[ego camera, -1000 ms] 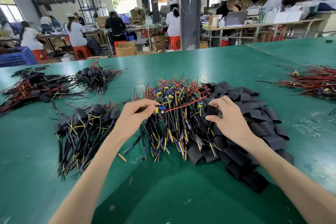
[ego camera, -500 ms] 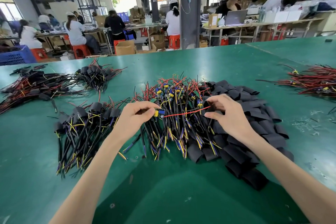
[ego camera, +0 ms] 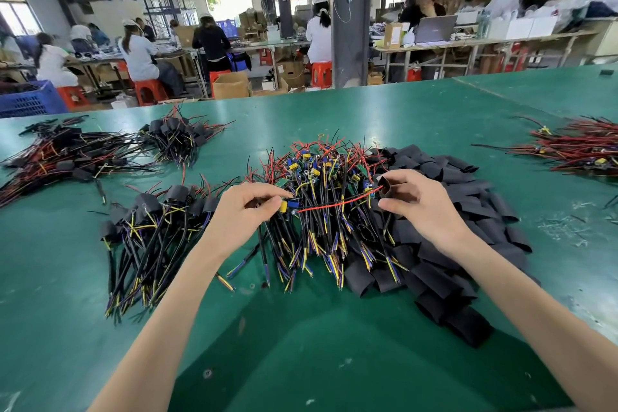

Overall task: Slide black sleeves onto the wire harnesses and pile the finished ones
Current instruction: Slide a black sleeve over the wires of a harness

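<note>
Workbench w/ a glossy green mat [ego camera: 334, 344] filled the lower view, scuffed, w/ pale scraps flecking its right side. Left hand [ego camera: 240, 211] pinched a wire harness w/ a blue-and-yellow connector [ego camera: 289, 205] betw. thumb and fingers, just over the middle heap of unsleeved black, yellow and blue harnesses [ego camera: 327, 237]. Its thin red wire [ego camera: 337, 203] ran across to the right hand [ego camera: 421, 201], which gripped a short black tubular sleeve [ego camera: 388, 185], mouth turned toward the wire. Wire tip was at the mouth; in or not, couldn't tell. A loose pile of flat black sleeves [ego camera: 451, 244] lay under and right of that hand, touching the middle heap. A pile of sleeved harnesses [ego camera: 157, 231] sat left of the left hand, a red-and-black bundle [ego camera: 67, 157] and a smaller sleeved bundle [ego camera: 174, 137] further back, and a red-wire heap [ego camera: 582, 150] far right, well apart.

Beyond the bench was a factory hall: dark steel pillar [ego camera: 349, 10], workers on red plastic stools [ego camera: 147, 90] at long tables, cardboard box [ego camera: 230, 84] on the floor, blue plastic crate [ego camera: 30, 100] at left, grey laptop [ego camera: 434, 28] at right.
</note>
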`<act>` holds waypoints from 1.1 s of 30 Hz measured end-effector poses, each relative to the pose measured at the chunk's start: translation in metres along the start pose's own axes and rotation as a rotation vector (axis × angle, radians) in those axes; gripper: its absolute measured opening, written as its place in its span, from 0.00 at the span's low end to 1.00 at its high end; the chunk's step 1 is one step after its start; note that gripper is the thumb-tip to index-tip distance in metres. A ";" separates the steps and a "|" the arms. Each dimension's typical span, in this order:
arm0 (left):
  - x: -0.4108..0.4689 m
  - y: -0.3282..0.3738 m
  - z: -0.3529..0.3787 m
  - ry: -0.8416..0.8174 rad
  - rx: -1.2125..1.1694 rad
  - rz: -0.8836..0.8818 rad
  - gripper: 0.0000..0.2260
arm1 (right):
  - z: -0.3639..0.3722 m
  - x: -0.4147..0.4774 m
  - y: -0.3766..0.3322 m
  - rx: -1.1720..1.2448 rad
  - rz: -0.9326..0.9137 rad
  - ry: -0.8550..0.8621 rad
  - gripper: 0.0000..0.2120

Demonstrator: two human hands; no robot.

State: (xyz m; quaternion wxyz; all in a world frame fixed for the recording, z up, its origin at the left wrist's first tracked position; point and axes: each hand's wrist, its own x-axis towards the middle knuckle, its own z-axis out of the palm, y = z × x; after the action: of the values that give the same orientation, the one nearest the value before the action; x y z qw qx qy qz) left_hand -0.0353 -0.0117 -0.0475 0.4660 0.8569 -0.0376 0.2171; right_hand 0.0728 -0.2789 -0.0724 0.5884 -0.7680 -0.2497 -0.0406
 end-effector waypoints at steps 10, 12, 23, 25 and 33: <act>-0.002 0.008 0.013 -0.002 0.108 0.014 0.09 | 0.008 -0.006 -0.004 -0.657 -0.497 0.094 0.17; -0.004 0.012 0.020 -0.011 0.108 0.039 0.09 | 0.012 -0.008 -0.004 -0.734 -0.565 0.133 0.18; -0.013 0.026 0.049 -0.015 0.120 0.101 0.08 | 0.034 -0.023 -0.017 -0.723 -0.648 0.041 0.17; -0.013 0.027 0.048 -0.006 0.130 0.106 0.08 | 0.034 -0.026 -0.020 -0.675 -0.611 0.025 0.17; -0.014 0.027 0.049 0.003 0.113 0.068 0.09 | 0.035 -0.028 -0.024 -0.601 -0.588 -0.007 0.16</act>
State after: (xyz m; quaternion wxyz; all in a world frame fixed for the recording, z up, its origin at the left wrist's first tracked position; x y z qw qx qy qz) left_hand -0.0387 -0.0691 -0.0551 0.4095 0.8796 -0.0537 0.2359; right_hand 0.0298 -0.2515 -0.0721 0.3006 -0.8016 -0.4374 -0.2754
